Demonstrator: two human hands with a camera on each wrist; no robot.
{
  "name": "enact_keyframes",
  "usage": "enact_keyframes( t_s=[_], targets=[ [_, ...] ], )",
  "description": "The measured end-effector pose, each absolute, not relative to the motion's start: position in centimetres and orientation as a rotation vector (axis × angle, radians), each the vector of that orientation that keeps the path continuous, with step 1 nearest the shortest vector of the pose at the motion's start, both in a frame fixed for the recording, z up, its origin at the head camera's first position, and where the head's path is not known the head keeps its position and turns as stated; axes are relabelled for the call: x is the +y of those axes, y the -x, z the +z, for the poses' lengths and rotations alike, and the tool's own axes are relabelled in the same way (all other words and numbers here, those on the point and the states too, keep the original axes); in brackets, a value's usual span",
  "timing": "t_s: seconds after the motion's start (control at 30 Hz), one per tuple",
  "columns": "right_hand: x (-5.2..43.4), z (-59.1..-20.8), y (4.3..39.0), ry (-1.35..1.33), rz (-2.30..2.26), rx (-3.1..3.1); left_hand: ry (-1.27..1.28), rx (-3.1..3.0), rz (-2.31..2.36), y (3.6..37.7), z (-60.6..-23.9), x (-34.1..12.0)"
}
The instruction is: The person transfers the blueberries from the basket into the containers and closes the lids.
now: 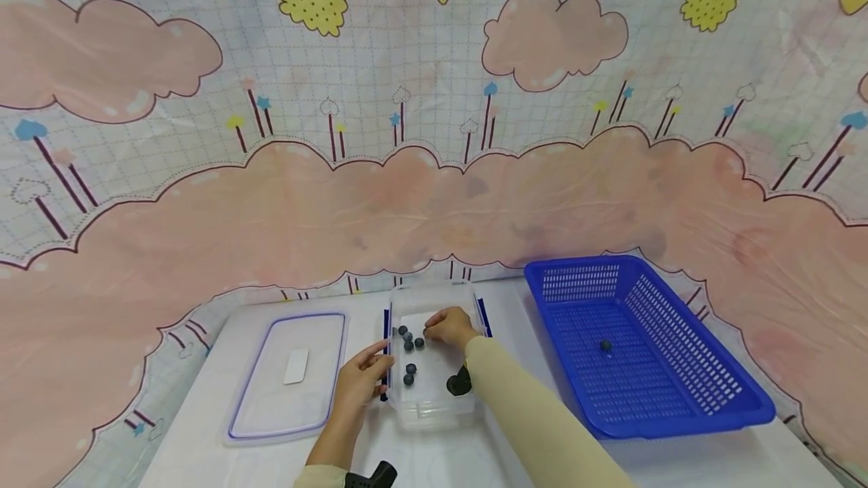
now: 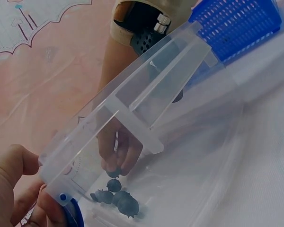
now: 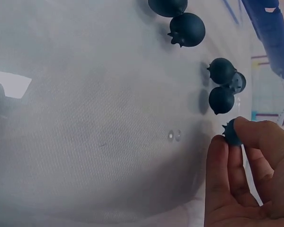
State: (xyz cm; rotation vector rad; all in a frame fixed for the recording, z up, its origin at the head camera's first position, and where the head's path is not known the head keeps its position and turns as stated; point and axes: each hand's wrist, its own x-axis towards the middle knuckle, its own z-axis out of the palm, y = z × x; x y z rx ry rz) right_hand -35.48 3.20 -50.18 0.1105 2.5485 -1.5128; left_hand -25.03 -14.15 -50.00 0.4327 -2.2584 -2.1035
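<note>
In the right wrist view, my right hand pinches a dark blueberry between thumb and fingertips. It reaches over the clear plastic box with blue side latches, inside which several more blueberries lie toward the left side. From the head view, my left hand is at the box's left side, thumb and fingers bent around its edge. The left wrist view has those fingers beside a blue latch, close against the wall.
Left of the box a clear lid with a blue-violet seal and a white label lies flat on the white table. A blue perforated basket stands on the right, holding one blueberry. A patterned cloth hangs behind.
</note>
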Motion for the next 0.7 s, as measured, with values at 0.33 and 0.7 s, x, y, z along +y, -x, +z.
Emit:
enact_keyframes(
  t_s=[0.33, 0.7],
  targets=[
    [3.2, -49.8, 35.3, -0.083, -1.559, 2.539, -0.442, -2.27, -2.088, 25.1, -50.0, -14.0],
    [10.7, -42.8, 35.0, 0.258, -1.875, 2.53, -0.438, -2.283, -2.077, 25.1, -50.1, -14.1]
  ],
)
